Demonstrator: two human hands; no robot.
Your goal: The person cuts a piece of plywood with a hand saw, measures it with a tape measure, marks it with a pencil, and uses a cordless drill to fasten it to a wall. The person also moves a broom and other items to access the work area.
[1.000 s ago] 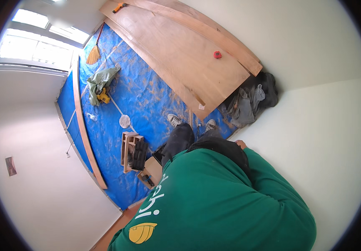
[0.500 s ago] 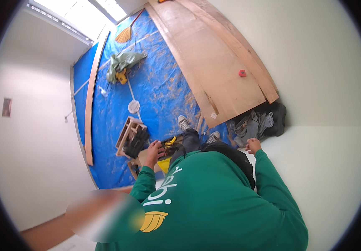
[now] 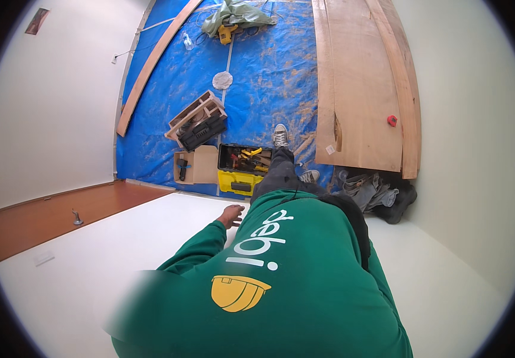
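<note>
My left hand hangs beside my left hip, in front of the white wall, its fingers apart and holding nothing. Just beyond it on the floor sits a toolbox with a yellow lid folded back and several hand tools in its black body, one a yellow-handled tool. Left of the toolbox is a cardboard box with a black tool in it. My right hand is out of view, with only part of that sleeve showing along my right side.
A blue tarp strewn with sawdust covers the floor. Wooden boards lie at right, with a red tape measure on them and dark cloth by their near end. A wooden carrier and a yellow power tool stand farther off.
The view has swung, bringing the whole toolbox and the brown door with its handle into sight. My left hand has dropped back from over the toolbox. My right hand has left the picture.
</note>
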